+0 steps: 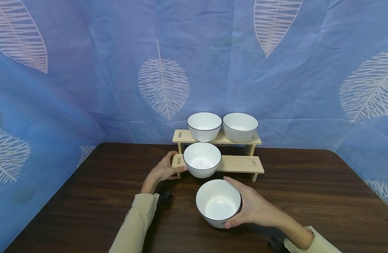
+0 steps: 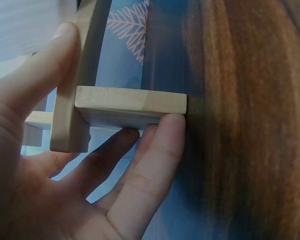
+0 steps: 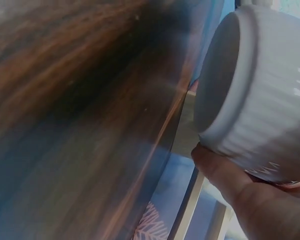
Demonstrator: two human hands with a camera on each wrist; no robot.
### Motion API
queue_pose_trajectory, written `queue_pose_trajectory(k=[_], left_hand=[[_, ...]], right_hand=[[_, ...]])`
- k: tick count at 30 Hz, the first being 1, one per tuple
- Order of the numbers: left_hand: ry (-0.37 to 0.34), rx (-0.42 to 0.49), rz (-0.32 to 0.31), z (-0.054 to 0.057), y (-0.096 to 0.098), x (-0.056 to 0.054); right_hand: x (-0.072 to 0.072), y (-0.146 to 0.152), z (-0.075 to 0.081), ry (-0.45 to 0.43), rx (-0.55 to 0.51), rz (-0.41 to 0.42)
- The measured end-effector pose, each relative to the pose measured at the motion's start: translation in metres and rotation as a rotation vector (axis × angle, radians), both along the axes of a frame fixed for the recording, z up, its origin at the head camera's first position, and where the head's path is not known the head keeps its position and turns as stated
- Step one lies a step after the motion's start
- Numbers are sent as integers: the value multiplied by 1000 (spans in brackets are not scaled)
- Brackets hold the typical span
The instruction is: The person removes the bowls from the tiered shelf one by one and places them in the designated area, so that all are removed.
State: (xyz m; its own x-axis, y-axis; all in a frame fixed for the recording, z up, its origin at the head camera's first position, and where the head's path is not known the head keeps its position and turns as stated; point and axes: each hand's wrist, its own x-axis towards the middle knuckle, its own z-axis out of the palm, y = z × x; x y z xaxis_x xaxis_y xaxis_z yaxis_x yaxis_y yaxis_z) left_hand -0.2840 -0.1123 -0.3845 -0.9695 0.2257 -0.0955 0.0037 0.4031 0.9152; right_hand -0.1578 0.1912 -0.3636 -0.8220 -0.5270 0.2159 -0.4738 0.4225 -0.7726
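My right hand grips a white ribbed bowl with a dark rim, thumb and fingers spread round its right side. In the right wrist view that bowl shows its base, lifted off the tabletop. My left hand holds the left end of a two-tier wooden rack. The left wrist view shows the thumb against the shelf board and fingertips touching the rack's leg. Another white bowl stands on the lower tier beside my left thumb.
Two more white bowls, a left one and a right one, stand side by side on the upper tier. The rack stands near the back of the dark wooden table. Behind hangs a blue cloth with leaf prints.
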Motion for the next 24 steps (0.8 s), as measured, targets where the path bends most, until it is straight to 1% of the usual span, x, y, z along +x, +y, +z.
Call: queue_pose_trajectory(k=[5,8,17,19,22,24], left_hand=[[1,-3,-10,-1,1,-1],[-1,-6,-11,-1,1,-2],[-16,10,-18,-1,1,0],[-18,8,-12,-1,-1,-1],[-10,-3,-16,-1,-1,0],[-6,-11,-19,0,-1,-1]], right_hand=[[-2,-8,0,-15,41,32],[-3,-13,0,-36,42,60],[-6,-27,-4,-96,59,94],[-8,-31,-5,-106,58,100],[-10,-37,-8,-107,70,113],[-12,-42,-12,-92,94,114]])
